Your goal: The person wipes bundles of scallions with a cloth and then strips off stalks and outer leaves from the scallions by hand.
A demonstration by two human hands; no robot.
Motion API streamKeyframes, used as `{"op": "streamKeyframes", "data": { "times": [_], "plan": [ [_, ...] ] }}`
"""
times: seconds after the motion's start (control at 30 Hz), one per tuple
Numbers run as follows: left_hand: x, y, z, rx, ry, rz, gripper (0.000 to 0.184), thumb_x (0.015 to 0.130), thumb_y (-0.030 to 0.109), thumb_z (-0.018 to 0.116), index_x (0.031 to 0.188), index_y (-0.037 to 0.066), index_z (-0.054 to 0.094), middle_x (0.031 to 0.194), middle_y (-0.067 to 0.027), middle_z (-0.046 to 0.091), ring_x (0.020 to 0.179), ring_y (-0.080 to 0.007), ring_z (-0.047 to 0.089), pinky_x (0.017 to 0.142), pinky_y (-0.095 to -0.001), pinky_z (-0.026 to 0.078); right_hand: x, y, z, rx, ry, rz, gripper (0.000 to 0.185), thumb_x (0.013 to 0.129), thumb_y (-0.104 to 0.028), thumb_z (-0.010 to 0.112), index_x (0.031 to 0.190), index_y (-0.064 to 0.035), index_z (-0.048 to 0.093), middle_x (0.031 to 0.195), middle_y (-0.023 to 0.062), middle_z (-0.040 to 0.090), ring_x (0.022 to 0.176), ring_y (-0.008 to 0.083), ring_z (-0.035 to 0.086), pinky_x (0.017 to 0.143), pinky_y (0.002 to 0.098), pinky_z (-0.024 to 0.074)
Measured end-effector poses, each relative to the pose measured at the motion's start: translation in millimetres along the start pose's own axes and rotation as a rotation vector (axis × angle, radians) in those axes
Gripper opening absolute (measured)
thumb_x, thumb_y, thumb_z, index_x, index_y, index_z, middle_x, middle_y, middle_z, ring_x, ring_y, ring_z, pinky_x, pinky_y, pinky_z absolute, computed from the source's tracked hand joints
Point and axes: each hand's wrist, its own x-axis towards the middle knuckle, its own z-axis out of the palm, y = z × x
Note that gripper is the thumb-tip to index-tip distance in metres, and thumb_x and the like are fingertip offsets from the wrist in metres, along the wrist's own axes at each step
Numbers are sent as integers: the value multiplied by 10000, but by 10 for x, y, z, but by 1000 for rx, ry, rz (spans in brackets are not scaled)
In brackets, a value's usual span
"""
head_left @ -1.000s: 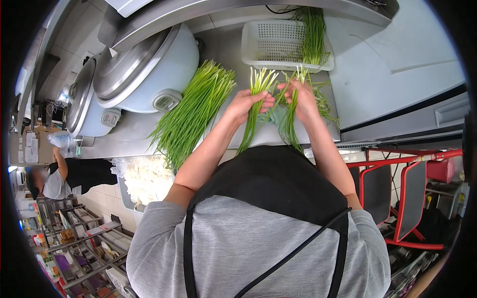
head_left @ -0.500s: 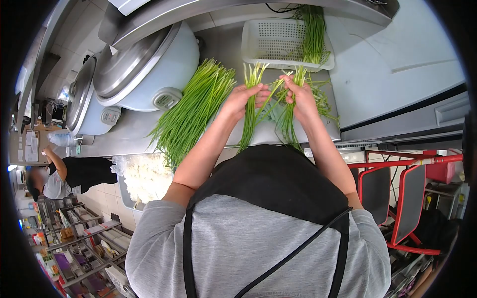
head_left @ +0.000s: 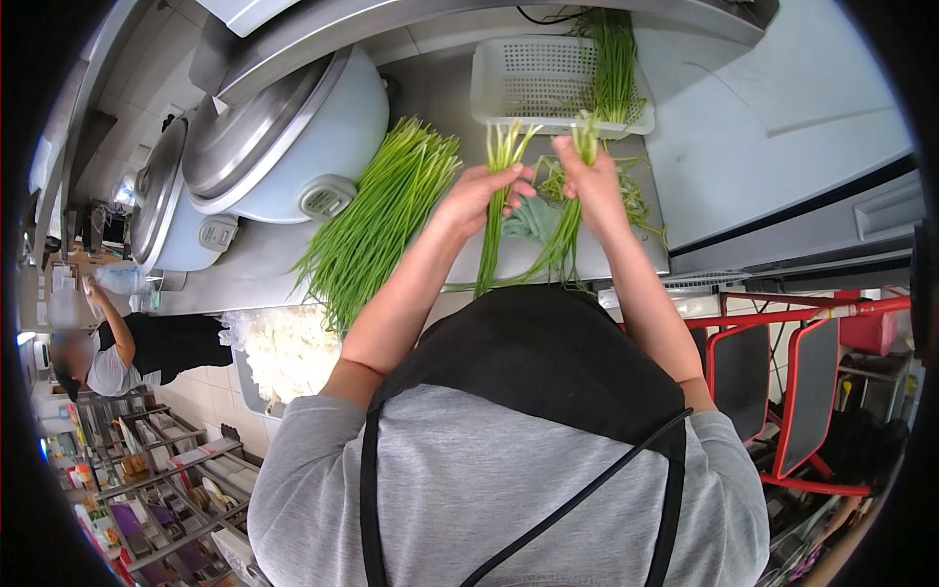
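Note:
My left hand [head_left: 481, 199] pinches a small bunch of green chives [head_left: 491, 243], pale ends up, between thumb and fingers. Another bunch of chives [head_left: 565, 240] hangs from my right hand [head_left: 593, 186], its fingers wrapped round the stems just below the pale ends. Between the two bunches a crumpled green cloth [head_left: 531, 219] lies on the steel counter [head_left: 430, 93]. A large pile of chives [head_left: 381, 220] rests left of my left hand. Loose trimmings [head_left: 634, 201] lie to the right, partly behind my right hand.
Behind my hands is a white perforated basket [head_left: 533, 83] with more chives at its right end. Two large lidded cookers [head_left: 293, 137] stand at the left. A tub of white pieces [head_left: 289, 352] sits below the counter edge. A person [head_left: 117, 347] stands far left; red-framed racks [head_left: 807, 391] are at right.
My right hand has risen slightly and its bunch is now apart from the left one. Strands that stretched between the hands have parted. The far person's arm is raised higher.

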Motion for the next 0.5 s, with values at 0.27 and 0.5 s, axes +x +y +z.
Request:
{"op": "streamKeyframes", "data": {
  "times": [0.27,0.5],
  "plan": [
    [13,202,122,-91,-45,-3,311,852,244,482,1006,-22,527,961,-123,569,860,-181,560,686,-305,456,38,-15,75,-218,-50,-24,117,752,-134,612,808,-40,571,663,-14,540,511,38,432,431,187,336],
    [188,269,182,-208,60,105,272,859,202,465,956,-36,552,972,-122,552,866,-169,529,752,-278,431,-130,142,157,-405,-198,-204,245,671,-158,670,872,-37,601,761,45,608,659,134,551,629,264,432]
  ]
}}
